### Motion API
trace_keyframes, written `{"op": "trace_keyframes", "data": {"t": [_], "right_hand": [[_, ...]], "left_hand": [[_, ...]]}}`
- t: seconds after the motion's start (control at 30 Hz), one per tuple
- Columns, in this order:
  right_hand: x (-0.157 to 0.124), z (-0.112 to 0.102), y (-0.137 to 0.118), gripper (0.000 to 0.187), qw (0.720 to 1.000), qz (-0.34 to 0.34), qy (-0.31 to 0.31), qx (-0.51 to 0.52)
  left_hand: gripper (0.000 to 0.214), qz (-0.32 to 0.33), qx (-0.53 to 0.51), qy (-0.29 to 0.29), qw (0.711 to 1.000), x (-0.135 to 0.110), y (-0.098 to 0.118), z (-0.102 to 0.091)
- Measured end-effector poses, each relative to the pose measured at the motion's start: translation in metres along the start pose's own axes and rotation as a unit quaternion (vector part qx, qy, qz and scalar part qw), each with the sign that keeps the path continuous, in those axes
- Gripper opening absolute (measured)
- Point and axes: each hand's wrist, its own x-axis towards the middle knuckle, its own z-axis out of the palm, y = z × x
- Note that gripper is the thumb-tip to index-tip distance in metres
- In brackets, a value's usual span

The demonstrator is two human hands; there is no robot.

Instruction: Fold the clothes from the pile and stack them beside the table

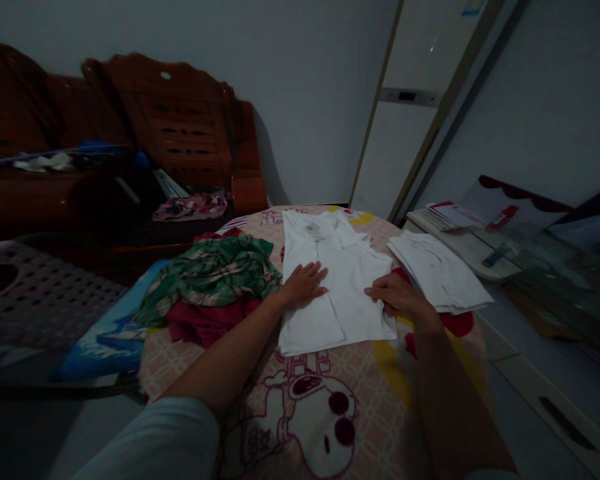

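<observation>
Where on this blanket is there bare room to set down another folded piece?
Bare: the near blanket, below the white shirt and between the forearms. Crowded: green plaid garment and red garment left, folded white stack right, left hand on the shirt, right hand at its edge.

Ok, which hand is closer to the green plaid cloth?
Left. The left hand lies flat on the white shirt, just beside the green plaid cloth; the right hand rests at the shirt's opposite edge.

blanket point(300, 400): pink, cartoon dog print
plaid cloth point(210, 273): on blanket, left
red cloth point(205, 323): on blanket, left
white stack point(437, 270): blanket's right edge
chairs point(180, 120): behind blanket
</observation>
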Motion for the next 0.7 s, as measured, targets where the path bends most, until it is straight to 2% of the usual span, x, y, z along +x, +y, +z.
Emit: {"op": "trace_keyframes", "data": {"t": [0.13, 0.23, 0.33, 0.43, 0.53, 0.7], "right_hand": [[0.0, 0.02, -0.021, 0.04, 0.991, -0.062, -0.113, 0.03], [0.004, 0.035, -0.028, 0.041, 0.985, -0.056, -0.164, 0.008], [0.008, 0.044, -0.028, 0.04, 0.981, -0.028, -0.193, -0.025], [0.009, 0.047, -0.028, 0.039, 0.974, -0.031, -0.224, -0.023], [0.009, 0.048, -0.028, 0.037, 0.974, -0.044, -0.224, -0.005], [0.016, 0.057, -0.021, 0.035, 0.972, -0.023, -0.231, -0.017]], "left_hand": [[0.059, 0.004, -0.006, 0.012, 1.0, 0.001, -0.002, 0.004], [0.058, 0.0, -0.011, 0.012, 1.0, 0.0, -0.002, 0.004], [0.058, -0.005, -0.012, 0.0, 1.0, 0.0, -0.001, 0.001], [0.059, -0.007, -0.01, -0.008, 1.0, 0.0, 0.0, -0.001], [0.059, -0.005, -0.012, -0.009, 1.0, 0.0, 0.001, -0.003], [0.059, -0.009, -0.02, -0.012, 1.0, -0.003, 0.002, -0.004]]}}
